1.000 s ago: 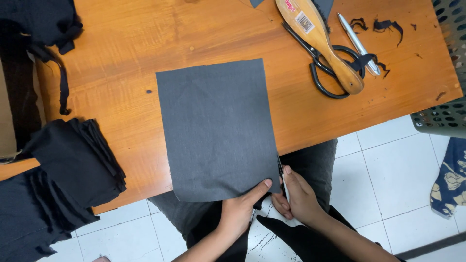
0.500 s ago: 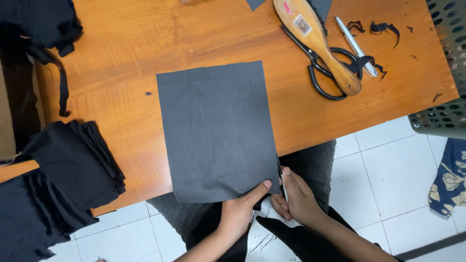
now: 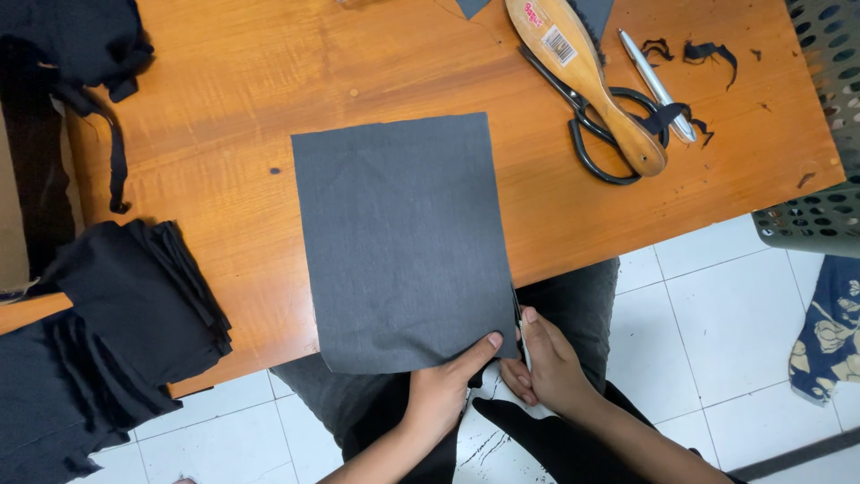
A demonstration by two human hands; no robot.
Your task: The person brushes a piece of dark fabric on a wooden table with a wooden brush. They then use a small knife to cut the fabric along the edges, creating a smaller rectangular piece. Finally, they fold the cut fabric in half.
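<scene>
A dark grey rectangular piece of fabric (image 3: 403, 242) lies flat on the wooden table (image 3: 224, 81), its near end hanging over the table's front edge. My left hand (image 3: 443, 385) pinches the fabric's near right corner from below, thumb on top. My right hand (image 3: 546, 363) is just beside it, fingers closed on the same corner's right edge. Both hands are below the table edge, over my lap.
Black scissors (image 3: 596, 134), a wooden brush-like tool (image 3: 587, 76) and a silver pen (image 3: 656, 85) lie at the table's far right with black fabric scraps. Stacks of black fabric (image 3: 125, 305) sit at the left. A grey perforated basket (image 3: 820, 143) stands at the right. White tiled floor below.
</scene>
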